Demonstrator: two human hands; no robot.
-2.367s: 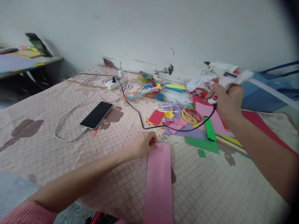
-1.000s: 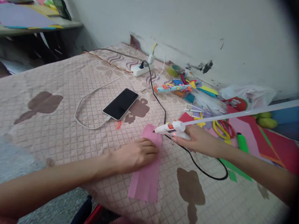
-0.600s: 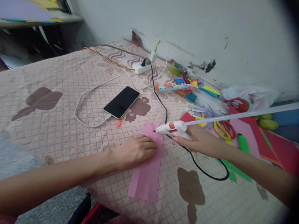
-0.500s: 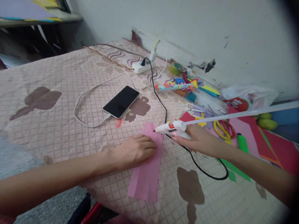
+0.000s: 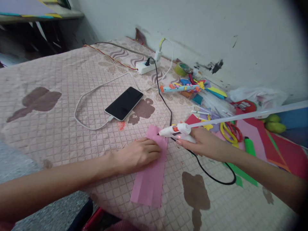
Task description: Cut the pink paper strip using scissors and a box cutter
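A strip of pink paper (image 5: 147,187) with lengthwise creases lies on the patterned cloth (image 5: 96,80). Across its upper part rests my left hand (image 5: 141,154), fingers curled together and pressing the paper down. My right hand (image 5: 208,142) is wrapped around the handle of a white hot glue gun (image 5: 181,129), whose small red light glows. The gun's nozzle is at the top end of the strip, just beyond my left fingers; whether it touches the paper I cannot tell. A long translucent glue stick (image 5: 243,115) extends from the gun's back toward the right.
A phone (image 5: 124,103) on a white charging cable lies at left-centre. The gun's black cord (image 5: 164,101) runs to a white power strip (image 5: 146,66). To the right are scissors (image 5: 227,133), a green marker (image 5: 250,147), red paper (image 5: 271,141), a decorated blue stick (image 5: 180,88) and tape (image 5: 182,69).
The glue gun's nozzle has shifted very slightly left over the top of the pink strip. My left hand stays in place, and the whole view has moved a little.
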